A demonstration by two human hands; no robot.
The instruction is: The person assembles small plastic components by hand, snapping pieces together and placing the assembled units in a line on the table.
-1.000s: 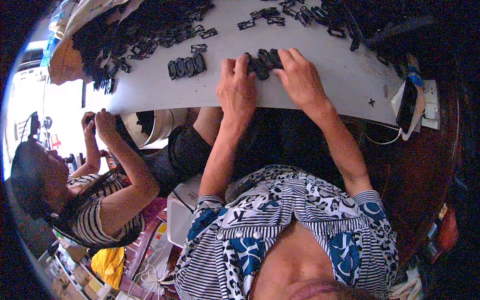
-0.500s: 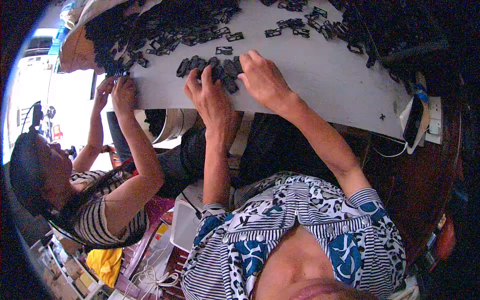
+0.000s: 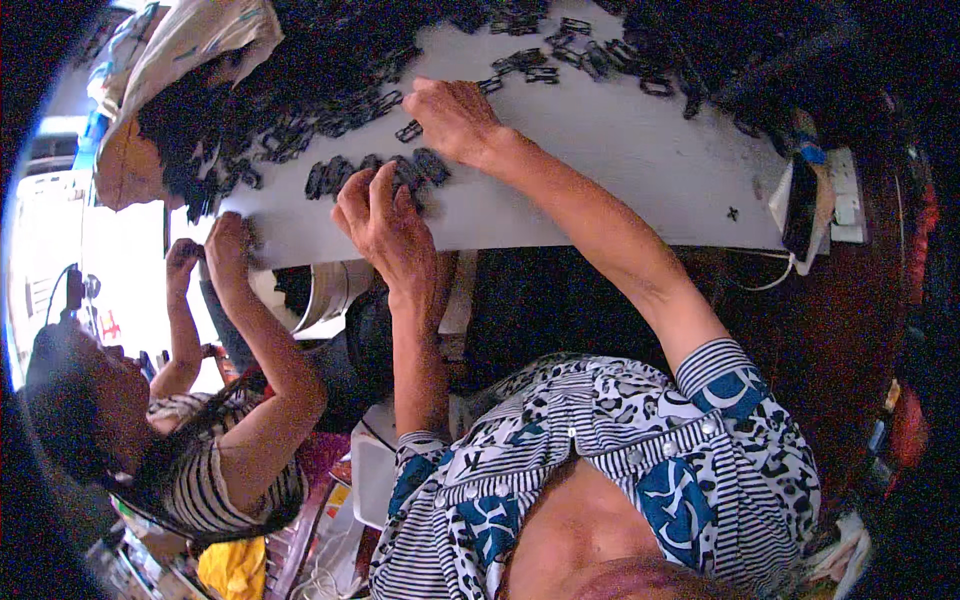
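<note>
My left hand (image 3: 385, 228) has its fingers bent at the near side of a row of small dark plastic pieces (image 3: 330, 178) on the pale tabletop. Its thumb and forefinger come close together there; what lies between them is hidden. Farther off and to the right, my right hand (image 3: 452, 120) is curled at the near edge of the scattered black pieces. Its fingertips point away and cannot be seen. One small black frame-shaped piece (image 3: 408, 131) lies right beneath its knuckles. Several similar open frames (image 3: 540, 74) are strewn beyond it.
A large dark heap (image 3: 300, 60) of pieces covers the table's far side, beside a brown sack (image 3: 130, 165). At the left another person in a striped top (image 3: 225, 490) works at the table edge with both hands. A white power strip (image 3: 845, 200) sits at the right end.
My right hand has left the row of dark pieces and moved away and left to the loose frames. My left hand stays at the row. The whole view has shifted slightly.
</note>
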